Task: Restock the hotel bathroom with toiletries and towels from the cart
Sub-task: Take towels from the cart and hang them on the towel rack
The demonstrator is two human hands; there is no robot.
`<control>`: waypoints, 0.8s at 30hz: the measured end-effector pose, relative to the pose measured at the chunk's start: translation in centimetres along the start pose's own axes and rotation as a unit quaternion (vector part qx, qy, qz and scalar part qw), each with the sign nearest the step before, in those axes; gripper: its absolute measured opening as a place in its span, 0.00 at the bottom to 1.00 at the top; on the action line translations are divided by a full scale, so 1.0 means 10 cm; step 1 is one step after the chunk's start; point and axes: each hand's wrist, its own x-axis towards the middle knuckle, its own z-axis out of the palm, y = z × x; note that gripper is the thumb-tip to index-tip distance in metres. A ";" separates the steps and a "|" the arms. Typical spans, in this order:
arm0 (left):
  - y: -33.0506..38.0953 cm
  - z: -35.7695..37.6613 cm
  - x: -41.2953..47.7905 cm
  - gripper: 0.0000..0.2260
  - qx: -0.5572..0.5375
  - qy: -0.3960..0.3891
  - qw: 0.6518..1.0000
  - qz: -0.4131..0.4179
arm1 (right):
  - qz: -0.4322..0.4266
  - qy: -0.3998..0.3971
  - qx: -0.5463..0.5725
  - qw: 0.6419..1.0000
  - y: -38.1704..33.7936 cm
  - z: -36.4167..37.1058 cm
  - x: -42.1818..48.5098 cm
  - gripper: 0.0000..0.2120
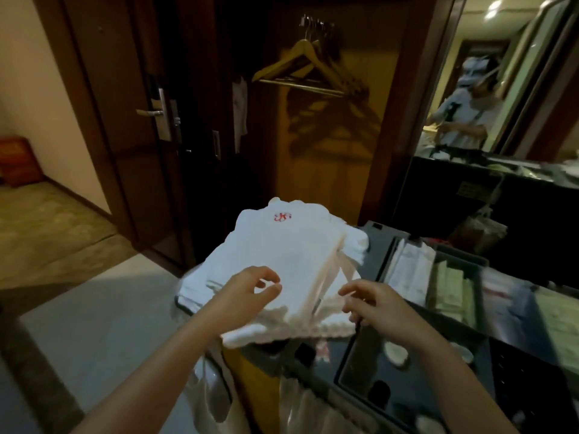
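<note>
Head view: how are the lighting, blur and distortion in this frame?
Head view: dim, warm light; the white towels are brightest, their edges smeared by blur; the hangers cast clear shadows on the wardrobe back; the wide lens bows the door frame; the cart trays are dark and soft.

The left forearm and right forearm reach forward, converging; the left hand hovers palm down, fingers loosely curled, holding nothing; the right hand curls likewise, its grasp unclear.
</note>
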 end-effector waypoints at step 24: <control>-0.72 -0.12 2.88 0.34 -0.141 -0.060 0.974 -0.165 | 0.268 0.171 0.241 0.917 0.44 -0.08 2.44 0.27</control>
